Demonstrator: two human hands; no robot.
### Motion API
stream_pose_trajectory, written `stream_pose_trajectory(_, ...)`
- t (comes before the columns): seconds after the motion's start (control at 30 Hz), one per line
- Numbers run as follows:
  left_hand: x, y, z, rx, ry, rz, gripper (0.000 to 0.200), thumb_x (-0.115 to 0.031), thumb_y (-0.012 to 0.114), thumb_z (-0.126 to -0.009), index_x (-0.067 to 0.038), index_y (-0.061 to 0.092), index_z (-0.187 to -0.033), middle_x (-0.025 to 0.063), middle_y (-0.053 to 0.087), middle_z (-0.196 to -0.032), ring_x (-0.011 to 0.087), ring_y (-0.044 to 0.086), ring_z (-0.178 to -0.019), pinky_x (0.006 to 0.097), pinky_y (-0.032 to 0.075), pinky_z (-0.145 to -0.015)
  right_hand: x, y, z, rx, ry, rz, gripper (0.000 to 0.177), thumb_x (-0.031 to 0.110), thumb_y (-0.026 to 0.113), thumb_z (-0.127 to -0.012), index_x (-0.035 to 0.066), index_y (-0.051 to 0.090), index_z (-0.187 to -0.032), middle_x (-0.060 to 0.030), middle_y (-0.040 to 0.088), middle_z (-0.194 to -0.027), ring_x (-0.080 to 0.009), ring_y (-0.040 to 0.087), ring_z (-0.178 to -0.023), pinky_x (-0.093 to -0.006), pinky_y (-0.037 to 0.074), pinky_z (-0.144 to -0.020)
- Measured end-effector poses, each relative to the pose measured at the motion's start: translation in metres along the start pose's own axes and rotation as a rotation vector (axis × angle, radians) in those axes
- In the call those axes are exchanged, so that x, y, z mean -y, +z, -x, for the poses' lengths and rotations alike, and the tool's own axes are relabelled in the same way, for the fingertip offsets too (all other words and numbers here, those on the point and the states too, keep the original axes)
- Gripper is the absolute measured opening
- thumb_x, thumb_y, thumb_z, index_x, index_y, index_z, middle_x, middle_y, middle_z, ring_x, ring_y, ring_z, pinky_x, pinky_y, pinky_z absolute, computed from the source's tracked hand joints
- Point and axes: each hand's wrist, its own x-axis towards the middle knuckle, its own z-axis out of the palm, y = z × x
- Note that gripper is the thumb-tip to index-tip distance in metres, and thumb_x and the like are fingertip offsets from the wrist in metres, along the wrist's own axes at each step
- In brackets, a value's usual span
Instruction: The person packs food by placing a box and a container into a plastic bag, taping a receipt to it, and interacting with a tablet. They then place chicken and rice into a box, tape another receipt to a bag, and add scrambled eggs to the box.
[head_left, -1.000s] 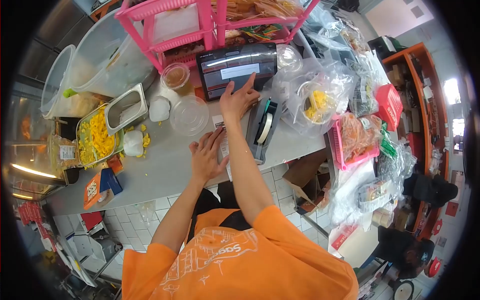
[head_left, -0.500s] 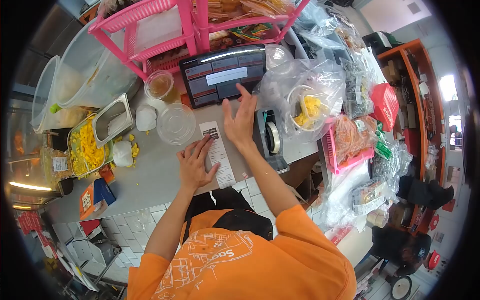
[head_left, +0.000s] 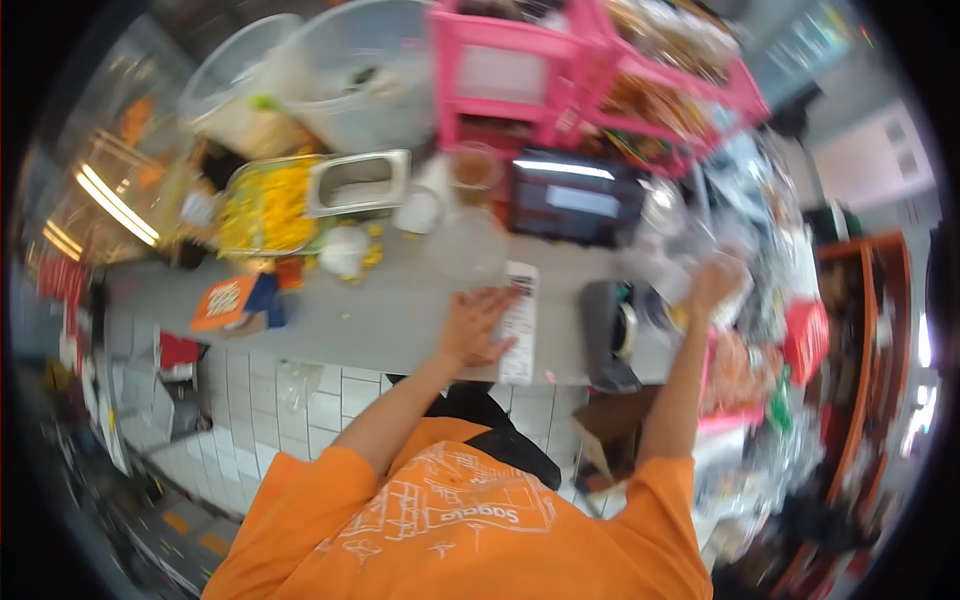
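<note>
My left hand (head_left: 478, 328) lies on the counter with fingers spread, the fingertips over the left edge of a long printed receipt (head_left: 519, 335). Off to the right, my right hand (head_left: 718, 282) reaches to a clear plastic bag (head_left: 675, 245). Motion blurs its fingers, so whether they grip the plastic does not show. Between my two hands stands a dark tape dispenser (head_left: 608, 350). A black tablet (head_left: 577, 222) with a lit screen leans behind the receipt. Left of the tablet are a round clear lid (head_left: 467, 245) and a lidded cup (head_left: 474, 172).
A tray of yellow food (head_left: 265, 210) and a metal pan (head_left: 360, 183) stand on the left, with an orange card (head_left: 222, 302) in front. Pink racks (head_left: 510, 75) rise at the back. Packed goods and a red box (head_left: 805, 338) crowd the right side.
My right hand has left the tablet and moved right to the plastic bag. My left hand stays at the receipt. The whole view has shifted and turned.
</note>
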Motion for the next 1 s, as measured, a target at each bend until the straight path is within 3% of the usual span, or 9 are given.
stream_pose_trajectory(0.03,0.002,0.000,0.000,-0.004,-0.008,0.008,0.080,-0.049,0.068,-0.077,-0.017,0.043,-0.146,-0.0026,0.046,-0.148,0.0213,0.044,-0.126,0.0466,0.035,-0.093,-0.003,-0.006,-0.016,-0.154,-0.229,0.819,0.030,0.026,0.048,-0.097,0.004,0.064,-0.111,-0.0178,0.063,-0.116,-0.0335,0.059,-0.106,-0.0485,0.042,-0.094)
stream_pose_trajectory(0.13,0.009,0.015,0.009,-0.084,-0.001,0.042,0.077,-0.050,0.067,-0.079,-0.017,0.045,-0.145,-0.0004,0.045,-0.148,0.0204,0.044,-0.125,0.0455,0.036,-0.093,-0.011,-0.064,-0.070,0.258,0.211,1.143,0.043,0.027,0.048,-0.097,-0.003,0.053,-0.128,-0.0164,0.061,-0.125,-0.0365,0.056,-0.119,-0.0521,0.036,-0.105)
stream_pose_trajectory(0.17,0.009,0.012,0.013,-0.119,-0.054,0.025,0.077,-0.050,0.067,-0.079,-0.017,0.045,-0.145,-0.0004,0.045,-0.148,0.0204,0.044,-0.125,0.0455,0.036,-0.093,-0.048,-0.086,-0.067,-0.061,-0.369,1.263,0.046,0.025,0.045,-0.098,-0.003,0.049,-0.134,-0.0208,0.061,-0.125,-0.0378,0.055,-0.120,-0.0529,0.038,-0.105)
stream_pose_trajectory(0.27,0.007,0.005,0.013,-0.101,-0.031,0.067,0.076,-0.050,0.066,-0.079,-0.017,0.046,-0.144,-0.0012,0.044,-0.149,0.0187,0.044,-0.125,0.0431,0.034,-0.094,0.109,-0.138,-0.101,-0.146,0.314,0.006,0.052,0.025,0.041,-0.100,0.000,0.038,-0.146,-0.0229,0.057,-0.131,-0.0394,0.055,-0.119,-0.0478,0.039,-0.105)
stream_pose_trajectory(0.4,0.008,0.002,0.017,-0.084,-0.034,0.025,0.075,-0.054,0.062,-0.081,-0.017,0.046,-0.144,-0.0032,0.042,-0.151,0.0157,0.040,-0.127,0.0409,0.032,-0.097,0.223,-0.175,-0.117,-0.195,-0.489,0.596,0.044,0.031,0.047,-0.103,-0.006,0.056,-0.125,-0.0170,0.065,-0.119,-0.0298,0.064,-0.100,-0.0396,0.052,-0.084)
stream_pose_trajectory(0.47,0.006,0.002,0.019,-0.101,-0.036,0.052,0.073,-0.049,0.069,-0.079,-0.017,0.049,-0.141,-0.0028,0.047,-0.148,0.0166,0.044,-0.126,0.0412,0.034,-0.097,0.339,-0.191,-0.112,0.055,0.176,-0.242,0.050,0.038,0.044,-0.103,-0.006,0.060,-0.121,-0.0158,0.065,-0.116,-0.0273,0.063,-0.100,-0.0382,0.050,-0.088)
stream_pose_trajectory(0.67,0.009,0.008,0.023,-0.039,-0.087,0.119,0.076,-0.052,0.065,-0.081,-0.017,0.045,-0.146,-0.0021,0.042,-0.152,0.0164,0.040,-0.131,0.0412,0.031,-0.102,0.511,-0.148,-0.088,0.245,-0.012,-0.372,0.051,0.038,0.045,-0.103,-0.004,0.057,-0.127,-0.0153,0.061,-0.125,-0.0236,0.060,-0.107,-0.0349,0.046,-0.095)
stream_pose_trajectory(0.73,0.013,0.011,0.024,-0.006,-0.099,0.183,0.076,-0.052,0.064,-0.082,-0.017,0.044,-0.146,-0.0025,0.039,-0.154,0.0169,0.037,-0.133,0.0413,0.029,-0.105,0.567,-0.099,-0.041,0.337,-0.425,-0.782,0.046,0.034,0.047,-0.103,-0.002,0.057,-0.130,-0.0102,0.062,-0.118,-0.0206,0.059,-0.104,-0.0333,0.046,-0.092)
stream_pose_trajectory(1.0,0.044,-0.026,0.058,-0.630,-0.062,0.492,0.056,-0.025,0.072,-0.078,-0.013,0.055,-0.131,0.0040,0.056,-0.134,0.0246,0.050,-0.120,0.0443,0.043,-0.093,0.810,-0.050,0.104,1.051,0.094,-1.268,0.034,0.025,0.042,-0.105,-0.001,0.057,-0.121,-0.0100,0.063,-0.111,-0.0192,0.063,-0.096,-0.0332,0.055,-0.080)
